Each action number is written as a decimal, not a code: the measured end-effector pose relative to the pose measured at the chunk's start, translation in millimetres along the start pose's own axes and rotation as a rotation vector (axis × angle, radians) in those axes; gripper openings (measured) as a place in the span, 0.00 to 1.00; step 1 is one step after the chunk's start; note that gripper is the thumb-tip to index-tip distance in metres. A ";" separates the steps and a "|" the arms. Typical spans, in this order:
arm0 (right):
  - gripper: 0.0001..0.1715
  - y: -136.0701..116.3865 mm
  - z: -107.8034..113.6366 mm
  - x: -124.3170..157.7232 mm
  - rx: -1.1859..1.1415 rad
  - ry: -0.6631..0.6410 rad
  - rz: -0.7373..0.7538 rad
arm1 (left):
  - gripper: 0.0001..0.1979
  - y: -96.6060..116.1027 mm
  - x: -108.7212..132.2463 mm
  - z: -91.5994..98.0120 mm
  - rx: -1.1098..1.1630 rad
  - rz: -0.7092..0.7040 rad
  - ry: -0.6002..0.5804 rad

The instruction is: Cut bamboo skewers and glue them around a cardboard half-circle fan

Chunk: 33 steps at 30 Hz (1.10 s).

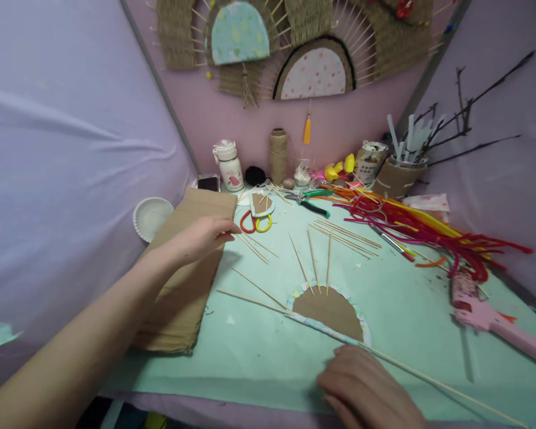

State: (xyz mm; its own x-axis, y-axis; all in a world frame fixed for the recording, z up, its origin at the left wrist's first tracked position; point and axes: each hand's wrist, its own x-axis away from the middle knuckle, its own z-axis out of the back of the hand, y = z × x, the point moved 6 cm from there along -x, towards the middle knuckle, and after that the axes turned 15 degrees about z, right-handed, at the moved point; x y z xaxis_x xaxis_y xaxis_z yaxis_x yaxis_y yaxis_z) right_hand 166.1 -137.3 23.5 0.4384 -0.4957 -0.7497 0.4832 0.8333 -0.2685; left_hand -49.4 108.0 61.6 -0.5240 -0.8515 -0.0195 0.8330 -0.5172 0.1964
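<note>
My left hand (208, 237) reaches over the brown cardboard sheet (185, 286), its fingertips slightly apart beside several thin wooden sticks (255, 249). Near the table's front edge, my right hand (368, 384) rests with curled fingers close to the half-round cardboard piece (328, 310); whatever its fingers may hold is hidden. That piece has a pale patterned fabric rim. Three sticks (313, 262) fan up from its curved side, two more (252, 299) extend left from its left corner, and a long stick (433, 376) runs from its straight edge towards the lower right.
Scissors (248, 222) with red and yellow handles lie under a small fabric-edged piece (262, 203). Behind are pliers (313, 207), a white bottle (228, 167) and a twine spool (278, 156). Coloured fuzzy stems (411, 223) and a pink glue gun (486, 316) lie right. A white dish (152, 219) stands left.
</note>
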 end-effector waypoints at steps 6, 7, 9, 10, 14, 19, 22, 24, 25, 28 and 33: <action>0.07 -7.8 -45.5 6.4 -0.149 0.006 -0.015 | 0.11 2.8 -11.9 -50.3 -0.127 -0.095 -0.105; 0.07 -7.1 -49.0 8.8 -0.163 -0.006 -0.025 | 0.11 2.2 -13.4 -54.2 -0.145 -0.108 -0.099; 0.08 -5.5 -52.4 12.6 -0.179 -0.023 -0.037 | 0.12 1.3 -16.6 -58.4 -0.178 -0.128 -0.071; 0.09 -4.9 -52.7 13.8 -0.182 -0.025 -0.039 | 0.12 1.3 -18.4 -59.5 -0.188 -0.138 -0.059; 0.09 -3.7 -52.6 15.5 -0.207 -0.045 -0.058 | 0.11 3.3 -27.0 -66.5 -0.188 -0.202 -0.085; 0.11 -3.9 -52.2 15.4 -0.220 -0.052 -0.101 | 0.11 4.3 -33.0 -73.7 -0.173 -0.260 -0.120; 0.09 -3.5 -52.3 15.2 -0.224 -0.045 -0.107 | 0.12 16.3 -26.0 -67.9 -0.154 -0.329 -0.068; 0.09 -2.9 -52.8 15.3 -0.221 -0.051 -0.112 | 0.12 31.9 -16.7 -62.7 -0.155 -0.386 -0.035; 0.09 -2.7 -53.0 15.4 -0.218 -0.055 -0.115 | 0.12 41.2 -11.4 -60.8 -0.162 -0.411 -0.021; 0.08 -3.0 -53.0 15.7 -0.206 -0.063 -0.116 | 0.12 69.0 4.2 -63.0 -0.208 -0.498 -0.029; 0.08 -4.0 -52.7 16.8 -0.191 -0.074 -0.111 | 0.07 86.6 13.4 -77.5 -0.273 -0.550 -0.065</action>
State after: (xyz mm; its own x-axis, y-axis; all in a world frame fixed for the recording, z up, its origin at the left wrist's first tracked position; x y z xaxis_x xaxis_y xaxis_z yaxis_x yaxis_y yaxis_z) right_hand 131.7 -136.1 -19.9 0.4483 -0.5980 -0.6644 0.3825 0.8001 -0.4620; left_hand 29.5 45.2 2.4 -0.8922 -0.4513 0.0144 0.4487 -0.8898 -0.0833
